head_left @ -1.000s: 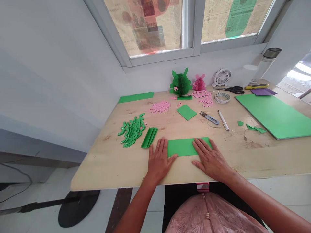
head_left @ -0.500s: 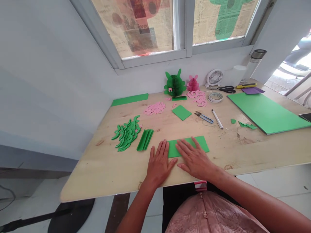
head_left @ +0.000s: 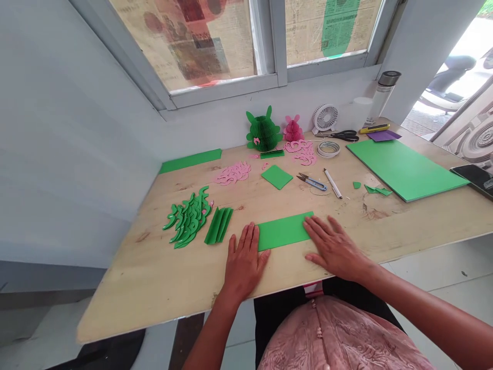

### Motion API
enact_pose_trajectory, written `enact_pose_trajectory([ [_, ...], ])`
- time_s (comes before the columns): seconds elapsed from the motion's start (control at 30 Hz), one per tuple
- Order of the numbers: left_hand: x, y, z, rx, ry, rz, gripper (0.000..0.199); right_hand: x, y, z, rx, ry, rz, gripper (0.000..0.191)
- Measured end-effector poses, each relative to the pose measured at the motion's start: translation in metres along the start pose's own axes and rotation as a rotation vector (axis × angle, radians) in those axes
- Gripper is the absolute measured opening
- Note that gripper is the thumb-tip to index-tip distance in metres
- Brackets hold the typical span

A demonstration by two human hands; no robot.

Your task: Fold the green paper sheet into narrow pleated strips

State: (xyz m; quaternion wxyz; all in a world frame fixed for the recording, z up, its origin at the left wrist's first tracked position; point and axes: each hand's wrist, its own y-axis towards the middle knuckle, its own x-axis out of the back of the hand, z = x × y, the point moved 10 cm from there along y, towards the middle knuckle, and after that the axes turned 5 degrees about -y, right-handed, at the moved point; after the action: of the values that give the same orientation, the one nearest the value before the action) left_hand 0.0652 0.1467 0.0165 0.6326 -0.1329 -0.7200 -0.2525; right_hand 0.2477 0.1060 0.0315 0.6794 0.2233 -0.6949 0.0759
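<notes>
A green paper strip [head_left: 284, 231] lies flat near the front edge of the wooden table [head_left: 185, 293]. My left hand [head_left: 243, 262] rests flat at the strip's left end, fingers stretched out and thumb apart. At the right end, my right hand [head_left: 334, 245] lies palm down with its fingertips over the strip's edge. Left of my left hand is a pleated green paper piece [head_left: 219, 225]. Beside that sits a pile of green paper cutouts [head_left: 189, 218].
Behind are pink cutouts [head_left: 233, 173], a green paper square [head_left: 277, 177], thread snips [head_left: 313, 182] and a white pen [head_left: 333, 183]. Along the wall stand a green honeycomb-paper figure [head_left: 264, 132], a small fan [head_left: 325, 119] and a bottle [head_left: 382, 97]. Green sheets [head_left: 408, 169] lie right.
My right hand has slid rightward along the green strip to its right end, uncovering the strip's middle. My left hand stays at the left end. The camera view has shifted slightly.
</notes>
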Motion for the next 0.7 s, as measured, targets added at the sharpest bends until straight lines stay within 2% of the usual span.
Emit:
enact_pose_trajectory([
  [0.13, -0.001, -0.001, 0.0, 0.008, -0.023, 0.004, 0.062, 0.005, -0.024, -0.028, -0.053, -0.051, -0.015, 0.066],
  [0.23, 0.001, 0.0, 0.003, 0.026, -0.097, 0.003, 0.058, 0.011, -0.025, -0.036, -0.089, -0.01, -0.02, 0.061],
  [0.37, 0.013, 0.016, 0.013, 0.093, -0.225, 0.019, 0.052, 0.016, -0.002, -0.04, -0.132, 0.108, 0.018, 0.051],
  [0.43, 0.012, 0.029, 0.016, 0.124, -0.225, 0.134, 0.051, 0.012, 0.016, -0.039, -0.118, 0.17, 0.082, 0.046],
  [0.53, 0.018, 0.049, 0.015, 0.099, -0.213, 0.24, 0.049, 0.004, 0.04, -0.038, -0.099, 0.233, 0.197, 0.044],
  [0.7, 0.016, 0.07, 0.011, 0.059, -0.202, 0.403, 0.043, 0.004, 0.07, -0.031, -0.037, 0.234, 0.255, 0.043],
])
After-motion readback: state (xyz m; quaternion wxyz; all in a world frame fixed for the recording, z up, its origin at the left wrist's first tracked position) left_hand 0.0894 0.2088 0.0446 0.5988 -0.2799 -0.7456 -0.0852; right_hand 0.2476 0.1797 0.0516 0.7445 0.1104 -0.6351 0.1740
